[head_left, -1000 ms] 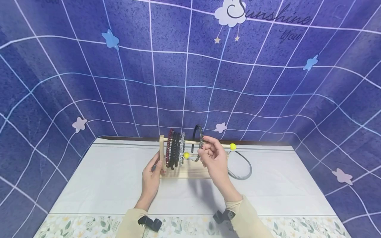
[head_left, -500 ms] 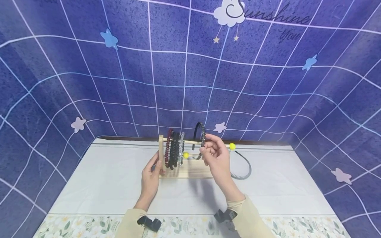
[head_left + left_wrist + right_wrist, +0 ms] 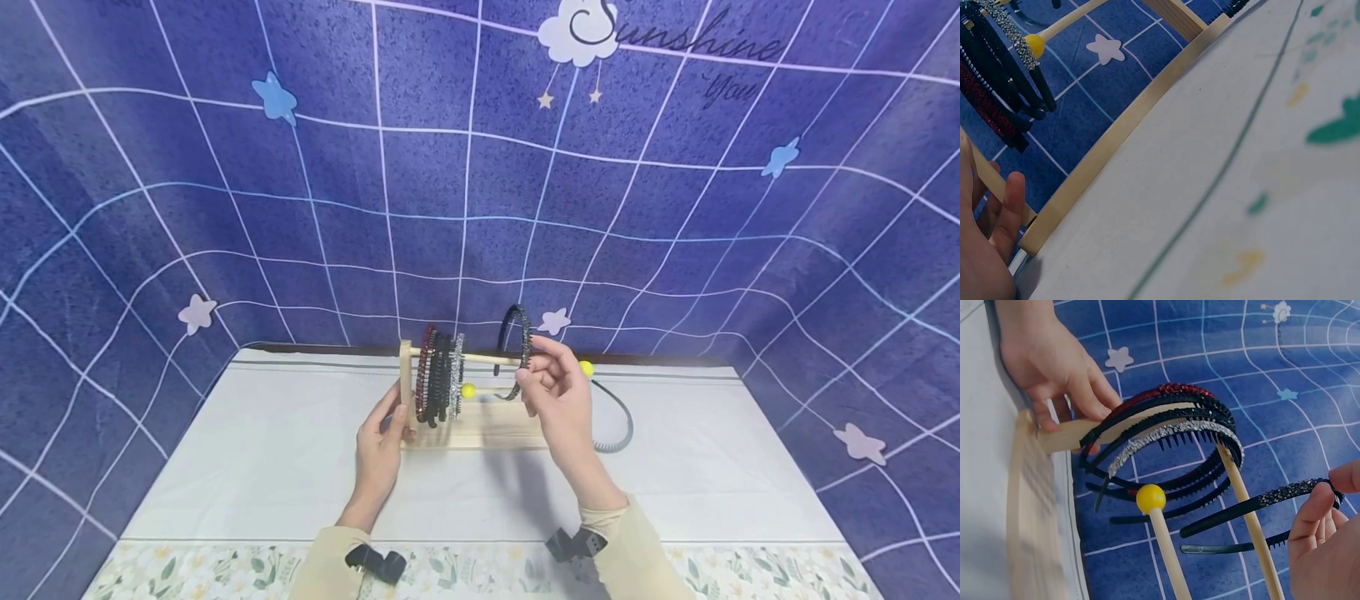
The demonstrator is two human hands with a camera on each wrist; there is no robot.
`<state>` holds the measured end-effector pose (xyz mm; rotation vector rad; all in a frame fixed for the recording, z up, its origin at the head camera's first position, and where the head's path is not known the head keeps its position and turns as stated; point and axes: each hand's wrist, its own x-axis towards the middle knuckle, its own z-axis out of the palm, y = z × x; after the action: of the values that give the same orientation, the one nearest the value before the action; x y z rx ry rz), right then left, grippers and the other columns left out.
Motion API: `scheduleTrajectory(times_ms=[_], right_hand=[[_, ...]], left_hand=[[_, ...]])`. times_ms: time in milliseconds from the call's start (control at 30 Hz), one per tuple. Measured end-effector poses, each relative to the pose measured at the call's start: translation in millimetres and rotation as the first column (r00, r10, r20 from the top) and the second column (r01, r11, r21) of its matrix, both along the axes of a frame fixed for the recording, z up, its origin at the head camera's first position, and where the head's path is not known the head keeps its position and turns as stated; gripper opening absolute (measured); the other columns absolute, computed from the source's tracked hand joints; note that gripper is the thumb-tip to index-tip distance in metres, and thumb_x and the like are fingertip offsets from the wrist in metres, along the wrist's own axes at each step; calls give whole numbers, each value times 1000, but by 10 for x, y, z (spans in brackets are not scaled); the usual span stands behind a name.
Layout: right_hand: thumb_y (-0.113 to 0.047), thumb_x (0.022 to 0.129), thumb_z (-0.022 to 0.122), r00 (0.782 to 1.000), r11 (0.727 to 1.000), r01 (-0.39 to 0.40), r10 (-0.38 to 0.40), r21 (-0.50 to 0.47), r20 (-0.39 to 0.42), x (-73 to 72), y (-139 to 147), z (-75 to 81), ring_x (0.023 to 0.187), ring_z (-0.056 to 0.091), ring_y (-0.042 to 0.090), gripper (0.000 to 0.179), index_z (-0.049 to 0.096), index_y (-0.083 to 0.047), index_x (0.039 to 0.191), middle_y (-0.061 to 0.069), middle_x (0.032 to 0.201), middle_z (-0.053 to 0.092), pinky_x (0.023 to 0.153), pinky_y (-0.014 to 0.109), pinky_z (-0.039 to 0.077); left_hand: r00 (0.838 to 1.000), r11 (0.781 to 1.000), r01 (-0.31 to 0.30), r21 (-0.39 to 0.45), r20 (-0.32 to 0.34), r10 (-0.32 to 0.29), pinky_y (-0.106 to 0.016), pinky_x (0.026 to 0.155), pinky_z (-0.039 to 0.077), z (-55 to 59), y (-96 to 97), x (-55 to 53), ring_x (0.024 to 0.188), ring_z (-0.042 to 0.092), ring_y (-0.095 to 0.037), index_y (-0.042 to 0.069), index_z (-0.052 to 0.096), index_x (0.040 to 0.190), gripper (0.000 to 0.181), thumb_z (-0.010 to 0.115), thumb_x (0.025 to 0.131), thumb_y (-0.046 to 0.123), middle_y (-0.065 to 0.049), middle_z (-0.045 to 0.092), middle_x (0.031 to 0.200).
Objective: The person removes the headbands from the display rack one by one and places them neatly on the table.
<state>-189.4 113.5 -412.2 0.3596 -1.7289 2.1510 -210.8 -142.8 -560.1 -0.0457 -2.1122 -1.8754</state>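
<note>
My left hand grips the left upright of a wooden headband stand, thumb on the near side. Toward that end of the upper rod hang several headbands: a dark red one, black ones and a silver glittery one. My right hand pinches a black headband with dark sparkling stones between thumb and fingers. This headband loops around the upper rod, apart from the others. A yellow ball tips the lower rod; another yellow ball shows just beyond my right hand.
A grey toothed headband shows at the right end of the stand, partly behind my right hand. The white tablecloth has a floral front border. Behind the table hangs a blue gridded curtain with stars.
My right hand has slid the black stone-studded headband rightward along the upper rod, away from the other headbands. My left hand stays on the stand's upright.
</note>
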Motion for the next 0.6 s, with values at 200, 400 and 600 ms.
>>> scheduleTrajectory(times_ms=[200, 400, 600], right_hand=[[15, 94, 67, 1000, 1000, 26, -26, 0, 1, -3, 75, 4, 61, 53, 4, 49, 62, 6, 142, -2, 91, 65, 49, 14, 43], [15, 94, 69, 999, 999, 44, -44, -7, -3, -11, 149, 13, 63, 54, 4, 47, 64, 5, 140, -3, 92, 66, 49, 13, 44], [17, 95, 68, 998, 998, 48, -49, -30, -41, -19, 249, 21, 65, 56, 4, 46, 64, 4, 139, -3, 92, 67, 50, 13, 46]], left_hand=[[1000, 1000, -17, 16, -17, 17, -20, 80, 66, -21, 3, -14, 112, 65, -4, 12, 54, 165, 49, 59, 118, 25, -16, 60, 160], [1000, 999, 4, 50, -25, -3, -20, 80, 66, -15, 2, -16, 115, 65, -6, 13, 54, 165, 48, 59, 118, 23, -13, 62, 158], [1000, 999, 11, 53, -23, -10, -20, 80, 66, -12, 4, -12, 116, 64, -5, 13, 54, 165, 48, 59, 118, 22, -13, 61, 159]])
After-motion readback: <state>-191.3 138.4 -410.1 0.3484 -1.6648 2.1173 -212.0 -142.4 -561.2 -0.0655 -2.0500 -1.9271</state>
